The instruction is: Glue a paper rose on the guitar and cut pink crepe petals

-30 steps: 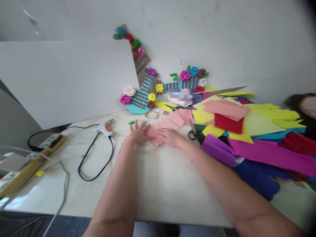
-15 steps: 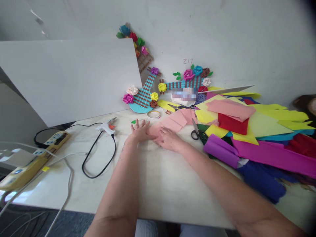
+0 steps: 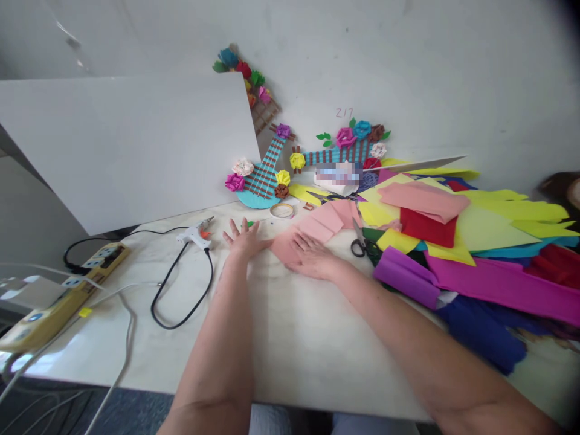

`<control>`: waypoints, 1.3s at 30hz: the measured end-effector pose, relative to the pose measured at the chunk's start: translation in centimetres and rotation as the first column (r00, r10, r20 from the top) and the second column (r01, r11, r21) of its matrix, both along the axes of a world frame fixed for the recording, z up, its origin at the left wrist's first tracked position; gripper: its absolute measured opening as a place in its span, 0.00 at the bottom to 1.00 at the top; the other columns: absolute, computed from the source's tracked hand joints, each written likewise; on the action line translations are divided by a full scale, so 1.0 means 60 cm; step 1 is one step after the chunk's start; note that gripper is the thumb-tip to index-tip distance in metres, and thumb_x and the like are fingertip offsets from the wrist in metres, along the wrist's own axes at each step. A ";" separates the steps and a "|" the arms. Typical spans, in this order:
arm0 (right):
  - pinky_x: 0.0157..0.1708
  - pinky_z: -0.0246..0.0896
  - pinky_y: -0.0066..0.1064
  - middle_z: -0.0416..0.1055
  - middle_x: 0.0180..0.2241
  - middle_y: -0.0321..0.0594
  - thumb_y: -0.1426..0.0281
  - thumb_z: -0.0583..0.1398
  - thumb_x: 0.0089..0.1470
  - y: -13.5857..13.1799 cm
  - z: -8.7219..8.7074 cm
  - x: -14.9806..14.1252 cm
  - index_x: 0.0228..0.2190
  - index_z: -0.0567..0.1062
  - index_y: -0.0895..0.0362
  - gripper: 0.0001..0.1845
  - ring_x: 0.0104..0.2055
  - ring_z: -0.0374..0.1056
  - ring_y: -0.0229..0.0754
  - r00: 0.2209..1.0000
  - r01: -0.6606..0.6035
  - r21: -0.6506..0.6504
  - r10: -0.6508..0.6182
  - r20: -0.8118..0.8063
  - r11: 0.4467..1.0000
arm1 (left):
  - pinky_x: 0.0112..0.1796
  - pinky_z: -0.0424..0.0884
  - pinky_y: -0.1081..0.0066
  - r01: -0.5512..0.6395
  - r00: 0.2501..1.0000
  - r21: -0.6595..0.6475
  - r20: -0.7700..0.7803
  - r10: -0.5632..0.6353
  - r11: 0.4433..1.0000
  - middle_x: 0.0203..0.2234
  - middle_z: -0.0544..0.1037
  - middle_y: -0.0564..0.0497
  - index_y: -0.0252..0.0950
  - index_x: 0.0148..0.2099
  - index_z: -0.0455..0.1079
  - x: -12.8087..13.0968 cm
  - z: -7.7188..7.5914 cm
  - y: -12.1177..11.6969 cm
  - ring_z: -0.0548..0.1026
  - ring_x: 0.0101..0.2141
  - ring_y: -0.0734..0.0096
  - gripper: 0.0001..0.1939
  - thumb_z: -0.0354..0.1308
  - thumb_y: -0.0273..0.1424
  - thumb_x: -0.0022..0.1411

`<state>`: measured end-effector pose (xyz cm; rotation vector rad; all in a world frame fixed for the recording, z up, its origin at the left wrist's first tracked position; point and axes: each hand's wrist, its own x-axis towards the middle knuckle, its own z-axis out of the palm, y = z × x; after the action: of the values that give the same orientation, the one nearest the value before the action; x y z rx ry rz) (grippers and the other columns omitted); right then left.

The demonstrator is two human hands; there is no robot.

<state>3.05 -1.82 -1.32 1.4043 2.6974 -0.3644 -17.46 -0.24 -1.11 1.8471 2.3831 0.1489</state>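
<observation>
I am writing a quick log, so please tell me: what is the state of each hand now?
Left hand: open, spread at the edge of the pink paper, gripping nothing.
Right hand: open, flat on the pink paper.

Right hand [image 3: 313, 258] flat on pink paper [image 3: 321, 222], left hand [image 3: 244, 243] at its edge, scissors [image 3: 359, 240] nearby

- The person's left hand [image 3: 244, 243] and right hand [image 3: 313, 256]: both bare.
- Behind them, uncovered forearms [image 3: 218, 341].
- Below the hands, pale grey-blue legwear [image 3: 270, 420], fabric detail blurred.
</observation>
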 end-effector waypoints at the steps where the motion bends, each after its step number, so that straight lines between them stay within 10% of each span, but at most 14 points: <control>1: 0.62 0.23 0.40 0.32 0.65 0.43 0.49 0.44 0.54 0.000 0.000 0.000 0.62 0.45 0.64 0.44 0.66 0.23 0.45 1.000 0.003 0.002 -0.003 0.001 1.000 | 0.52 0.33 0.35 -0.009 1.000 0.006 0.000 0.009 1.000 0.65 0.36 0.51 0.49 0.65 0.45 0.001 0.000 -0.001 0.24 0.60 0.40 0.44 0.47 0.58 0.48; 10: 0.62 0.24 0.43 0.31 0.65 0.42 0.49 0.46 0.53 -0.007 0.003 0.000 0.62 0.45 0.61 0.43 0.66 0.25 0.47 0.999 0.039 -0.006 -0.039 -0.032 0.999 | 0.52 0.53 0.53 0.085 0.994 0.327 -0.090 -0.059 0.941 0.49 0.71 0.45 0.43 0.50 0.69 0.041 0.020 -0.008 0.58 0.55 0.51 0.27 0.43 0.51 0.58; 20: 0.62 0.22 0.41 0.30 0.65 0.43 0.46 0.44 0.51 -0.006 -0.001 -0.001 0.62 0.41 0.63 0.47 0.66 0.23 0.46 0.999 0.036 -0.003 -0.036 -0.024 0.999 | 0.42 0.63 0.57 0.012 0.999 0.184 0.031 -0.018 0.983 0.43 0.72 0.41 0.38 0.46 0.68 0.064 0.016 -0.003 0.70 0.43 0.53 0.30 0.48 0.56 0.52; 25: 0.62 0.22 0.40 0.32 0.65 0.42 0.45 0.44 0.51 -0.010 0.007 0.000 0.62 0.42 0.62 0.47 0.66 0.25 0.46 0.999 0.032 0.000 -0.032 -0.022 0.999 | 0.50 0.58 0.56 0.111 0.994 0.238 -0.017 -0.110 0.965 0.51 0.68 0.41 0.40 0.52 0.65 0.041 0.013 -0.005 0.59 0.54 0.49 0.34 0.51 0.56 0.49; 30: 0.61 0.20 0.41 0.29 0.65 0.40 0.44 0.43 0.51 -0.011 0.009 0.001 0.63 0.41 0.59 0.47 0.66 0.22 0.46 0.998 0.059 -0.042 -0.059 -0.018 0.997 | 0.56 0.35 0.46 0.269 0.963 0.044 -0.045 -0.267 0.962 0.65 0.43 0.47 0.42 0.65 0.45 0.031 0.000 -0.004 0.30 0.62 0.45 0.50 0.52 0.58 0.45; 39: 0.61 0.20 0.39 0.30 0.65 0.38 0.48 0.37 0.55 -0.008 -0.003 -0.004 0.63 0.42 0.60 0.42 0.66 0.22 0.44 0.996 0.086 -0.013 -0.087 -0.034 0.996 | 0.54 0.32 0.39 0.118 0.993 -0.055 -0.010 -0.119 0.991 0.65 0.36 0.48 0.41 0.66 0.40 0.022 -0.005 0.004 0.24 0.61 0.43 0.51 0.48 0.60 0.46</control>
<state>2.84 -2.31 -1.52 1.5289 2.6625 -0.4132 -16.12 0.02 -1.43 1.9642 2.2546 0.0604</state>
